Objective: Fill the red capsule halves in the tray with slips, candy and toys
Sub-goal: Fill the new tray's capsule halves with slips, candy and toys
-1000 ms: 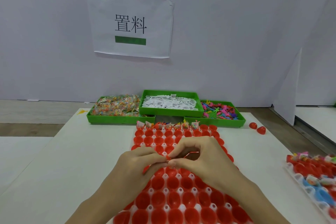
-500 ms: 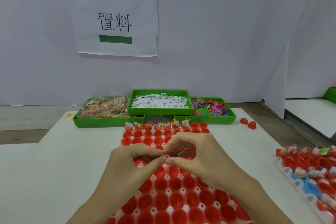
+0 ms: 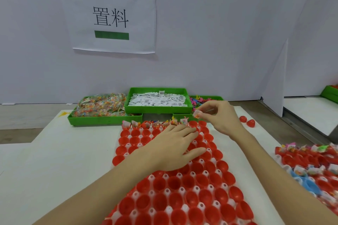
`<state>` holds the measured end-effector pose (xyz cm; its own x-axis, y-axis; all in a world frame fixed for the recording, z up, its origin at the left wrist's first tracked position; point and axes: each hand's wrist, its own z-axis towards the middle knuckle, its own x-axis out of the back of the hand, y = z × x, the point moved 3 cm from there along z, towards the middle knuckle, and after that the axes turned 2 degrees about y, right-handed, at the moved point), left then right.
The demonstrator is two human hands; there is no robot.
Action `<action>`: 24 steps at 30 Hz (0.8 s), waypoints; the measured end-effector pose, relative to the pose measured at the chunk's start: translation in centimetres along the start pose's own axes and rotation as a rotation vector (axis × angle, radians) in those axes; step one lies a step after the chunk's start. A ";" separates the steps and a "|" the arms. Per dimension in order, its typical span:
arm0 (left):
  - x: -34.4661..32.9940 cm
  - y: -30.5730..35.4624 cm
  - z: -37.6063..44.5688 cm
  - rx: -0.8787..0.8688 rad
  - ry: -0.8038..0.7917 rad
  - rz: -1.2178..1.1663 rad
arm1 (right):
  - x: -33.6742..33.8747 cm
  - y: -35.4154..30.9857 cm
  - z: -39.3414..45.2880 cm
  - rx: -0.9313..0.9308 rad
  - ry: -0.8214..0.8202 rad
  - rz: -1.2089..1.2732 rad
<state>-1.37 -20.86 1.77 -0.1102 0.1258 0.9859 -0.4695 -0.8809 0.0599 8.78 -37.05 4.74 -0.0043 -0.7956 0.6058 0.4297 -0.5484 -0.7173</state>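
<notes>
- Several red capsule halves [image 3: 190,151] are covered by the left hand [image 3: 175,146].
- The second tray [image 3: 311,166], right of the main tray [image 3: 201,195], is cropped.

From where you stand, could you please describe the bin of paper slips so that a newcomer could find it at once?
Look under the white sign taped to the back wall. Three green bins stand in a row there at the table's far edge, behind the tray of red capsule halves. The slip bin is the middle one, raised on its neighbours' rims and holding white printed papers rather than bagged candy or coloured toys.
</notes>
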 end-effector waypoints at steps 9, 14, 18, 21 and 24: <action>-2.2 -0.2 2.2 0.020 -0.026 0.084 | -2.6 1.8 2.2 -0.001 -0.201 -0.270; -1.9 -0.2 2.4 0.009 -0.059 0.083 | -2.7 0.1 3.8 -0.073 -0.379 -0.433; -1.8 -0.1 2.4 0.015 -0.105 0.082 | -3.4 -1.7 5.2 -0.114 -0.492 -0.624; -1.7 -0.1 2.4 0.015 -0.117 0.103 | -4.0 -2.6 5.7 -0.104 -0.540 -0.729; -1.6 0.0 2.4 0.011 -0.118 0.115 | -3.4 -2.6 5.8 -0.107 -0.608 -0.697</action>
<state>0.91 -22.16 0.53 -0.0584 -0.0296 0.9979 -0.4498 -0.8916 -0.0528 12.87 -31.44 6.59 0.2566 -0.0228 0.9663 0.4225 -0.8965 -0.1333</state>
